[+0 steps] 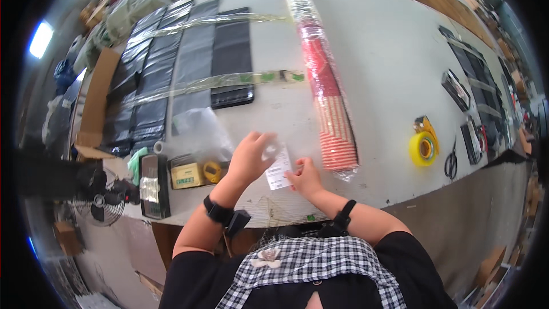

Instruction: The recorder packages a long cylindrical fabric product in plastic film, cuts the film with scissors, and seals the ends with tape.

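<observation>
Pressing a white label (278,173) flat on the table (389,68), left hand (250,157) spread over its top, right hand (305,177) pinching its lower edge, probably smoothing next with careful even pressure.

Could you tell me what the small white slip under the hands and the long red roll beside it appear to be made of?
The white slip, touched by the left hand and right hand, looks like matte paper, probably a printed label: flat, thin, dark print. The long red roll seems to be patterned paper or film inside glossy clear plastic wrap, judging by the shine and loose crinkled ends.
</observation>
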`<action>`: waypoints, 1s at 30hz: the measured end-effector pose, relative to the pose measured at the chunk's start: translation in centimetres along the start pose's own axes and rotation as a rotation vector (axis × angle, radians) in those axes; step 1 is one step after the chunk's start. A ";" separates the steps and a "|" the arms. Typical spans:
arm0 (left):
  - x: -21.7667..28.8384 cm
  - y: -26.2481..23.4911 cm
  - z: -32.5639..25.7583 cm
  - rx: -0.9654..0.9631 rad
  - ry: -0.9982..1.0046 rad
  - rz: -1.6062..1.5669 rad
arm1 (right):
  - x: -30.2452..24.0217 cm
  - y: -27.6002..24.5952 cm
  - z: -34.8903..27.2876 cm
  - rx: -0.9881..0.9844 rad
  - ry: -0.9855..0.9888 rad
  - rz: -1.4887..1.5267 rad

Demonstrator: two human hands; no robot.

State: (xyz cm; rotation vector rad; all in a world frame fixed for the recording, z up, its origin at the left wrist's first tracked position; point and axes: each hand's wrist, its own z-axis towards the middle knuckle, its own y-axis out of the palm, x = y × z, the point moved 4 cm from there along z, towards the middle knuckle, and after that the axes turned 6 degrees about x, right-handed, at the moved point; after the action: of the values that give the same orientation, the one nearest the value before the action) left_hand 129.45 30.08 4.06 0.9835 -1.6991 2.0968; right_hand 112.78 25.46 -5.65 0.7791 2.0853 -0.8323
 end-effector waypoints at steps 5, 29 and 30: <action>1.8 1.5 -1.9 -0.008 0.136 0.219 | 0.0 -4.5 -2.1 0.165 -0.251 -0.233; 16.2 19.9 -0.5 0.234 -0.387 0.385 | 46.6 -47.2 -33.1 0.726 0.483 0.892; 22.3 20.7 -1.1 0.468 0.000 0.595 | 48.8 -48.5 -34.6 0.818 0.504 0.948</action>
State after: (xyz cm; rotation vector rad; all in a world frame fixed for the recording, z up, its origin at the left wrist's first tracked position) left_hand 100.51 20.83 2.72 0.6176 -1.6806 2.9706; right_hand 36.61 34.71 -12.66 2.3596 1.3555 -0.9516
